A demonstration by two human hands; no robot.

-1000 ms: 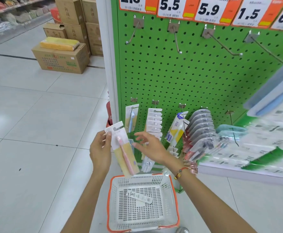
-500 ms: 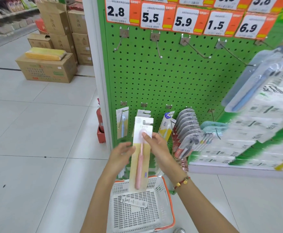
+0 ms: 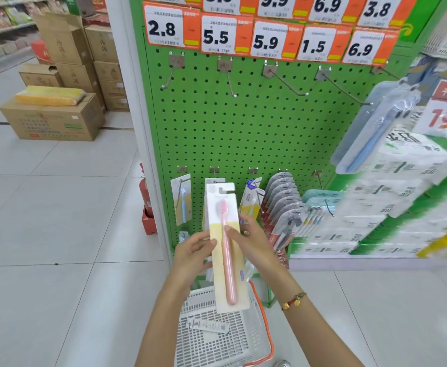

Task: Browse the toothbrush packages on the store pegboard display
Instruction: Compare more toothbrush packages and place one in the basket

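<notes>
**Pink toothbrush card held up at the pegboard**

Pink and pale yellow, the toothbrush package (image 3: 225, 242) stands upright between our hands, in front of the green pegboard (image 3: 243, 128). Our left hand (image 3: 190, 254) pinches its left edge; our right hand (image 3: 254, 245) grips the right side, thumb on the handle. Below, the white basket (image 3: 254, 337) with an orange rim holds one small flat pack (image 3: 208, 325).

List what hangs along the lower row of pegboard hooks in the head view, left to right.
Blue toothbrush pack → pink toothbrush pack, held in front of the second hook by the left hand and right hand → white-and-yellow pack → grey packs → teal packs.
</notes>
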